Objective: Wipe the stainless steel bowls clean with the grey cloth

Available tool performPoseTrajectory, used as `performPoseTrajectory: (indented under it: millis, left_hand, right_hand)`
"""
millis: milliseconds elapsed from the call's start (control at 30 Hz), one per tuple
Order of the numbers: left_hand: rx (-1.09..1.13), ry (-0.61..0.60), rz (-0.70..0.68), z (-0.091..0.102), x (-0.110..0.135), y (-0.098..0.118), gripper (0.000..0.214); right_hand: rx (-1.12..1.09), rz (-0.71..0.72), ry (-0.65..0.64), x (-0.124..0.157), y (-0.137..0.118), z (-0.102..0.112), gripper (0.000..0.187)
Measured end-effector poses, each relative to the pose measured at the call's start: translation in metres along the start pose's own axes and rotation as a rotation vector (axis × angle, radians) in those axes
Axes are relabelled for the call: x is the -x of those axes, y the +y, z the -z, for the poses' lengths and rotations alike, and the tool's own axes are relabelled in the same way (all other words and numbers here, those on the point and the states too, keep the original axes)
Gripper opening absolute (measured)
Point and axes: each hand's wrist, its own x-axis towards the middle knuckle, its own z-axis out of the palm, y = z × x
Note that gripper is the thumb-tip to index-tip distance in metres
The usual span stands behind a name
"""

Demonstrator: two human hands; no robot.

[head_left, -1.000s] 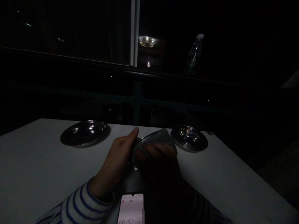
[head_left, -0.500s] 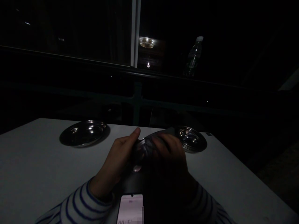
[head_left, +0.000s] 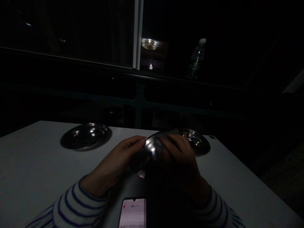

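Note:
A shiny metal dish (head_left: 148, 153) is held tilted above the table between my two hands. My left hand (head_left: 121, 155) grips its left rim, thumb on top and the fingers partly hidden beneath. My right hand (head_left: 181, 155) is bent over the right side of the dish, pressing a dark, thin cloth (head_left: 158, 143) against its surface. Shadow hides much of the right hand's lower side, and the cloth's full shape cannot be made out.
On the white table (head_left: 35, 164), a wide metal plate (head_left: 83, 136) lies at the back left. A stack of metal dishes (head_left: 197, 142) stands at the back right. Near me lies a lit phone (head_left: 131, 213). Beyond the table are a window frame (head_left: 137, 34) and a plastic bottle (head_left: 197, 60).
The dish has turned in my hands, and more of its bright surface shows. My left thumb has come down onto the rim. My right hand has shifted slightly right with the cloth.

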Motion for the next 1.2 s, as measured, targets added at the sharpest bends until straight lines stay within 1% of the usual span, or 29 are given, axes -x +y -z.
performPoseTrajectory:
  millis: [67,100,133,167,267,300,333,367,467,533,600,667,700,733,767,867,900,933,967,1100,1133,1167,1200]
  left_hand:
    - [0.005,0.033,0.0,-0.001,0.0,-0.002,0.019]
    - [0.006,0.059,-0.008,-0.002,0.0,-0.002,0.022]
    - [0.008,0.084,-0.013,-0.003,-0.001,-0.003,0.025]
    - [0.009,0.107,-0.018,-0.004,-0.001,-0.003,0.028]
    - [-0.001,0.158,-0.027,-0.005,-0.001,-0.004,0.031]
    - [-0.005,0.176,-0.03,-0.006,-0.002,-0.004,0.031]
    - [-0.007,0.191,-0.029,-0.006,-0.002,-0.004,0.031]
    - [-0.007,0.204,-0.025,-0.006,-0.002,-0.004,0.031]
    - [-0.001,0.224,-0.029,-0.006,-0.003,-0.006,0.031]
    - [0.0,0.213,-0.045,-0.006,-0.003,-0.007,0.03]
    - [-0.003,0.206,-0.047,-0.007,-0.002,-0.007,0.031]
    - [-0.004,0.214,-0.034,-0.009,-0.002,-0.006,0.032]
    - [-0.002,0.219,-0.033,-0.009,-0.001,-0.006,0.033]
    - [0.001,0.222,-0.034,-0.009,-0.001,-0.006,0.034]
    - [0.006,0.224,-0.033,-0.009,-0.001,-0.005,0.035]
    - [0.011,0.231,-0.02,-0.009,0.0,-0.006,0.043]
    - [0.006,0.233,-0.017,-0.009,0.0,-0.006,0.044]
    - [-0.003,0.231,-0.02,-0.009,-0.001,-0.006,0.045]
    - [-0.014,0.226,-0.025,-0.009,-0.001,-0.006,0.045]
    - [-0.025,0.227,-0.019,-0.011,-0.001,-0.005,0.042]
    - [-0.016,0.234,-0.019,-0.011,-0.001,-0.004,0.041]
    - [-0.004,0.239,-0.017,-0.012,0.0,-0.003,0.041]
    - [0.009,0.24,-0.016,-0.012,0.0,-0.002,0.042]
  right_hand:
    - [0.02,0.14,-0.04,0.002,-0.007,-0.001,0.031]
    - [0.021,0.188,-0.06,0.002,-0.009,-0.002,0.032]
    - [0.02,0.205,-0.071,0.003,-0.008,-0.003,0.032]
    - [0.022,0.184,-0.072,0.003,-0.007,-0.005,0.031]
    - [0.04,-0.002,-0.02,0.004,0.001,-0.009,0.028]
    - [0.044,-0.04,-0.01,0.004,0.001,-0.01,0.027]
    - [0.042,-0.04,-0.01,0.005,-0.001,-0.011,0.027]
    - [0.034,-0.001,-0.006,0.006,-0.005,-0.013,0.027]
    - [0.018,0.193,0.018,0.009,-0.019,-0.015,0.027]
    - [0.036,0.234,-0.003,0.01,-0.021,-0.015,0.027]
    - [0.052,0.16,0.019,0.009,-0.014,-0.014,0.027]
    - [0.049,0.017,0.056,0.007,-0.006,-0.013,0.027]
    - [0.045,-0.029,0.063,0.006,-0.004,-0.012,0.027]
    - [0.041,-0.037,0.066,0.006,-0.004,-0.012,0.027]
    - [0.04,-0.001,0.071,0.007,-0.007,-0.012,0.027]
    - [0.059,0.212,0.044,0.009,-0.022,-0.012,0.026]
    - [0.06,0.253,0.028,0.01,-0.025,-0.012,0.027]
    - [0.057,0.262,0.018,0.009,-0.026,-0.012,0.027]
    - [0.053,0.239,0.016,0.009,-0.024,-0.011,0.028]
    - [0.038,-0.028,0.06,0.006,-0.007,-0.012,0.03]
    - [0.043,-0.067,0.061,0.006,-0.006,-0.014,0.03]
    - [0.047,-0.065,0.061,0.007,-0.007,-0.015,0.03]
    - [0.047,-0.029,0.061,0.008,-0.01,-0.017,0.032]
